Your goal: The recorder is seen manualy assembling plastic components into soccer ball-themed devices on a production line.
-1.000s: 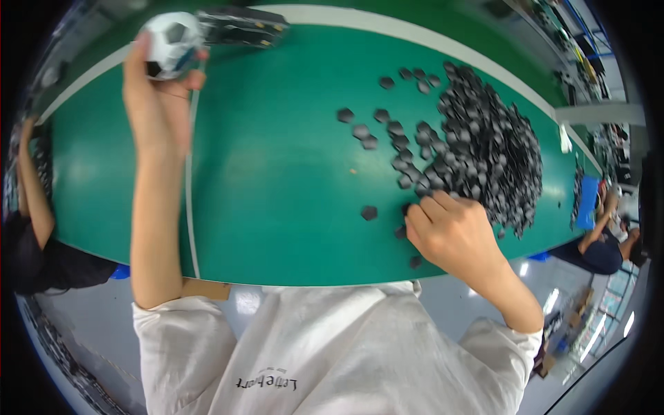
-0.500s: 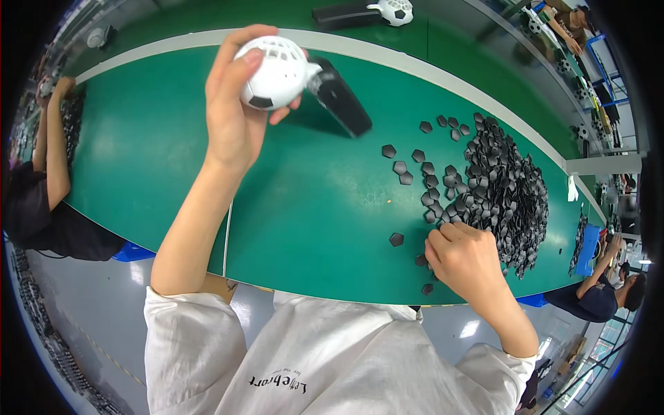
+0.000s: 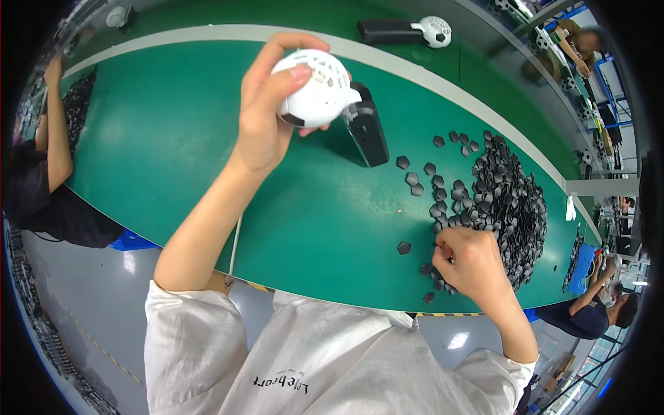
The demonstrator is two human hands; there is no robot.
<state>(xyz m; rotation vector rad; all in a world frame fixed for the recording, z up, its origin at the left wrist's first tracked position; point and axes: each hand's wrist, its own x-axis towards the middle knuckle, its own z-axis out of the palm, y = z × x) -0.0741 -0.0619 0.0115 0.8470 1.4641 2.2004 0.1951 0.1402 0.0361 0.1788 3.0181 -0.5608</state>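
White ball device (image 3: 315, 90) in left hand (image 3: 266, 114), right hand (image 3: 470, 259) hiding black hexagon pieces (image 3: 508, 200)

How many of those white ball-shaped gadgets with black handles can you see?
2, perhaps 3. One white ball-headed gadget is in the left hand; another lies on the far belt; a blurry third may sit top left.
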